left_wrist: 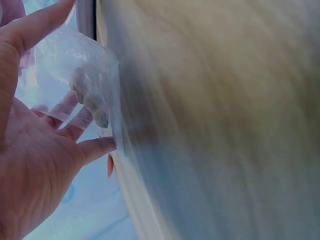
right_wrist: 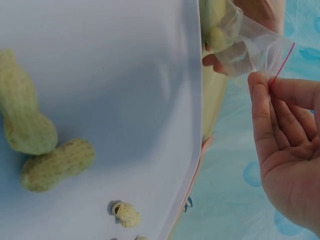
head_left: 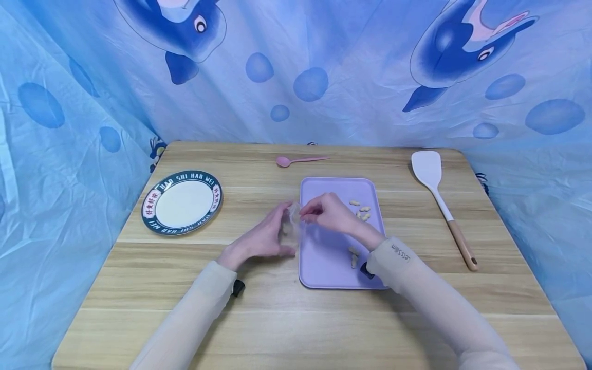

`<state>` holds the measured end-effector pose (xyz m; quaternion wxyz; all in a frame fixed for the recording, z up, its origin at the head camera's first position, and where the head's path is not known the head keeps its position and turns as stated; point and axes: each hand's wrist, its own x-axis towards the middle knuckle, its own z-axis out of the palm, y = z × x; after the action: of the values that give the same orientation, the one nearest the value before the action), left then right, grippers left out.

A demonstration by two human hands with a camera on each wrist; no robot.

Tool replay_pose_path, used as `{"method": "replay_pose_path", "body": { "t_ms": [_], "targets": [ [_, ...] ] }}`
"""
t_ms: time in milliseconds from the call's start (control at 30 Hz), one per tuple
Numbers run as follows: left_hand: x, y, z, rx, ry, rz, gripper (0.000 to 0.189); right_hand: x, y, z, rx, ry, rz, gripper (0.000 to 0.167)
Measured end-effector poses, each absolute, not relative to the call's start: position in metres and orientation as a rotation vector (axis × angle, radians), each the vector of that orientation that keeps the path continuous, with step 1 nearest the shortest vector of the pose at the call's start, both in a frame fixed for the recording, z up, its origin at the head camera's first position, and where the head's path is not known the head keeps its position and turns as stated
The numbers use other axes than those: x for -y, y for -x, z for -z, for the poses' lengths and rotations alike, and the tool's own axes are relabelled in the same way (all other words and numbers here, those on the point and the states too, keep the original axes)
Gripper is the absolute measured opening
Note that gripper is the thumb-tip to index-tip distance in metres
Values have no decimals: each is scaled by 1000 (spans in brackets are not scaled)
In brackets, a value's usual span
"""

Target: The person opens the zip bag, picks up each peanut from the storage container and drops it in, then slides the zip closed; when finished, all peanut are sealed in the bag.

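Note:
A clear zip bag (head_left: 289,228) is held upright between both hands, at the left edge of the purple tray (head_left: 324,270). My left hand (head_left: 263,237) curves around the bag from the left. Peanuts (left_wrist: 90,99) show through the plastic in the left wrist view. My right hand (head_left: 336,215) pinches the bag's top edge by the pink zip line, between thumb and forefinger, as the right wrist view shows. Unshelled peanuts (head_left: 365,209) lie loose on the tray, with more peanuts (head_left: 353,259) near my right wrist.
A white plate with a dark green patterned rim (head_left: 182,202) sits at the left. Behind the tray lies a pink spoon (head_left: 302,161). To the right is a white spatula with a wooden handle (head_left: 445,208). A blue curtain (head_left: 296,61) hangs around the wooden table (head_left: 259,318).

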<state>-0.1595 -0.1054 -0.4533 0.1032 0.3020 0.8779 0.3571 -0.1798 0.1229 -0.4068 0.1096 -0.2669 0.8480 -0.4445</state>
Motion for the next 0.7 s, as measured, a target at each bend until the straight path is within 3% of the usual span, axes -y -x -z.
{"method": "replay_pose_path", "body": {
  "t_ms": [700],
  "targets": [
    [119,159,455,-2608,-839,-981,101,-139,177,405,-2391,689,1494,14]
  ]
}}
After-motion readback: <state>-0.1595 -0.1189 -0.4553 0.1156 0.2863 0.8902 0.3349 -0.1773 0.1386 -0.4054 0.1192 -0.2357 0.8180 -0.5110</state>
